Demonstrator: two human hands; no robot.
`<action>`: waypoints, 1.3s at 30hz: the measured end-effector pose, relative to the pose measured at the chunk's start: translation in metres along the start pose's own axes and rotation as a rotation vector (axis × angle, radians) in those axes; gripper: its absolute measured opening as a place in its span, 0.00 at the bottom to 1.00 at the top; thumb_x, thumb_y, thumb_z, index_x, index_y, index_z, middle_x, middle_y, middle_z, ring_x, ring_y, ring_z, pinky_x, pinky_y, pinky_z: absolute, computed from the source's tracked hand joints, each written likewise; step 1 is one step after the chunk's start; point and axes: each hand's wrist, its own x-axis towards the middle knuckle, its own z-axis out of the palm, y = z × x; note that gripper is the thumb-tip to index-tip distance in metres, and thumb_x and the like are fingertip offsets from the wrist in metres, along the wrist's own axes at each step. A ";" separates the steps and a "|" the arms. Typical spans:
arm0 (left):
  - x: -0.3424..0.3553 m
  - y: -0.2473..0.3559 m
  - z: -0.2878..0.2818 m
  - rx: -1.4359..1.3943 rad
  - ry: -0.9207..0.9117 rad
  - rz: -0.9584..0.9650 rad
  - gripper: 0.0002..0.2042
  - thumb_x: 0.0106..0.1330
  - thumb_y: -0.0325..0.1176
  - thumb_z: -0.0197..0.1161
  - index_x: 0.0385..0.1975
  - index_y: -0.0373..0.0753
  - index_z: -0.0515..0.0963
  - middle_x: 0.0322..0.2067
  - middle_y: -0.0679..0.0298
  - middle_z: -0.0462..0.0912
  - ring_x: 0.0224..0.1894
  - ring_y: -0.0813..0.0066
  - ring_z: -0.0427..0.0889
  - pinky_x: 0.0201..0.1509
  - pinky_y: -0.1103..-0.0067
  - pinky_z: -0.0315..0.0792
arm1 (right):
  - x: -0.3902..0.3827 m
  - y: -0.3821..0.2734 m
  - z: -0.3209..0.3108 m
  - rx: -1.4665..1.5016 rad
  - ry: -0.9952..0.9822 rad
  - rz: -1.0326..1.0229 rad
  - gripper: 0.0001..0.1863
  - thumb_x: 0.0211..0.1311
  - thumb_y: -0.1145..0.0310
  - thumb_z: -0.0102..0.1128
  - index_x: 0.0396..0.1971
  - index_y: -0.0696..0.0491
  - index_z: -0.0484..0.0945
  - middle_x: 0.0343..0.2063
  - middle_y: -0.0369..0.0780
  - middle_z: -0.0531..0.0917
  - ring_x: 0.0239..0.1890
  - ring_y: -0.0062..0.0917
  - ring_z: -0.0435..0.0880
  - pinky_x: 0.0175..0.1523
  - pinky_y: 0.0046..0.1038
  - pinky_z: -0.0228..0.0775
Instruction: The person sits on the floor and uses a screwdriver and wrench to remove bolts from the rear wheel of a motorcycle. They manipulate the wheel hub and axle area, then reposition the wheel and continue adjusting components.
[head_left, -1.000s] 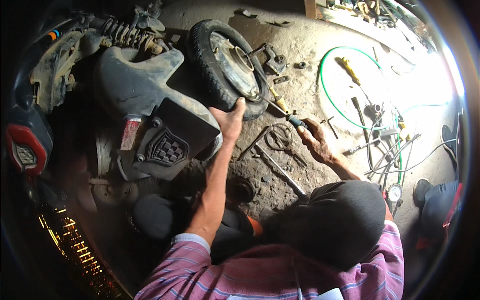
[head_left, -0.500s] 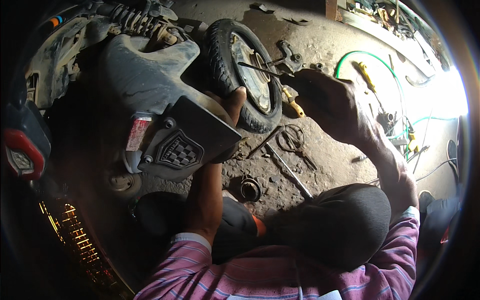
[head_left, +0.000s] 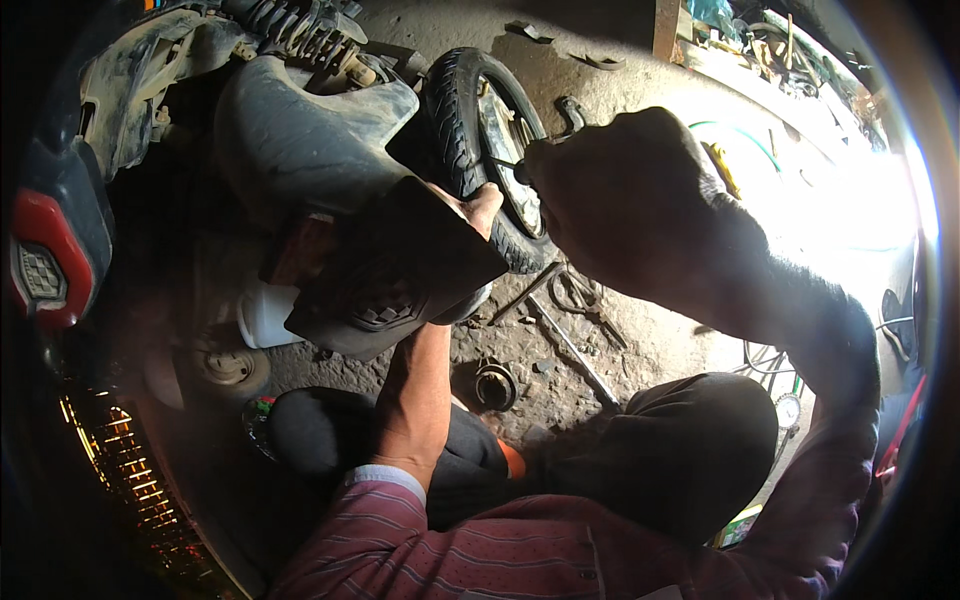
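A wheel with a black treaded tyre (head_left: 457,120) stands on its edge before me, its metal hub and rim facing right. My left hand (head_left: 482,210) is closed on the tyre's near side, thumb and fingertips showing; a dark flap with a checkered emblem (head_left: 388,302) hides the wrist. My right hand (head_left: 640,195) is in a fist at the wheel's right, shut on a thin metal rod (head_left: 505,164) that points left at the hub. Most of that rod is hidden in the fist, so its exact kind cannot be told.
A dusty grey mudguard (head_left: 310,150) hangs left of the wheel, below a coil spring (head_left: 300,30). A red-edged lamp (head_left: 45,260) is at far left. On the rough floor lie a long metal bar (head_left: 572,345), a dark ring (head_left: 495,385) and a pressure gauge (head_left: 788,410).
My right hand with the rod has come up closer to view and slightly left, covering the floor tools behind it. The left hand stays on the tyre. My right knee shows bent.
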 end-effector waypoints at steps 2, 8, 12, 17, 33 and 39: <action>0.003 0.000 -0.003 -0.040 -0.037 -0.041 0.31 0.65 0.63 0.66 0.25 0.34 0.79 0.23 0.48 0.82 0.26 0.54 0.82 0.33 0.66 0.73 | 0.004 0.001 -0.003 0.073 -0.027 -0.038 0.08 0.61 0.62 0.64 0.35 0.51 0.80 0.24 0.42 0.85 0.29 0.40 0.87 0.38 0.44 0.75; 0.009 -0.003 -0.014 -0.412 -0.399 -0.314 0.33 0.63 0.67 0.67 0.35 0.34 0.81 0.33 0.51 0.85 0.34 0.56 0.84 0.41 0.67 0.76 | -0.022 0.032 0.013 0.431 -0.203 0.043 0.20 0.67 0.63 0.63 0.58 0.49 0.77 0.32 0.43 0.84 0.33 0.39 0.86 0.41 0.41 0.75; 0.001 -0.012 -0.005 -0.021 0.258 0.293 0.21 0.67 0.53 0.67 0.31 0.38 0.82 0.30 0.53 0.81 0.33 0.56 0.82 0.38 0.64 0.72 | -0.036 0.036 0.039 0.634 -0.026 -0.038 0.19 0.67 0.67 0.60 0.57 0.48 0.76 0.33 0.43 0.84 0.37 0.37 0.86 0.43 0.40 0.76; -0.007 -0.008 0.020 -0.229 0.144 -0.002 0.22 0.70 0.52 0.67 0.42 0.34 0.80 0.34 0.56 0.83 0.36 0.68 0.83 0.39 0.73 0.75 | -0.025 0.024 0.033 0.421 -0.232 0.076 0.18 0.69 0.61 0.62 0.55 0.47 0.78 0.32 0.41 0.84 0.35 0.38 0.86 0.42 0.40 0.76; 0.016 -0.014 0.033 -1.109 -0.215 -0.318 0.25 0.54 0.37 0.80 0.48 0.30 0.81 0.41 0.53 0.87 0.43 0.62 0.86 0.58 0.68 0.77 | -0.051 0.064 0.119 1.168 -0.025 -0.057 0.30 0.69 0.71 0.66 0.69 0.55 0.68 0.52 0.46 0.86 0.51 0.38 0.87 0.54 0.38 0.80; 0.011 -0.018 0.052 -1.261 -0.169 -0.176 0.21 0.65 0.28 0.70 0.58 0.34 0.78 0.54 0.60 0.84 0.54 0.75 0.80 0.63 0.73 0.72 | -0.056 0.062 0.127 0.873 0.147 -0.121 0.28 0.66 0.67 0.67 0.65 0.53 0.73 0.42 0.43 0.86 0.40 0.34 0.88 0.44 0.35 0.80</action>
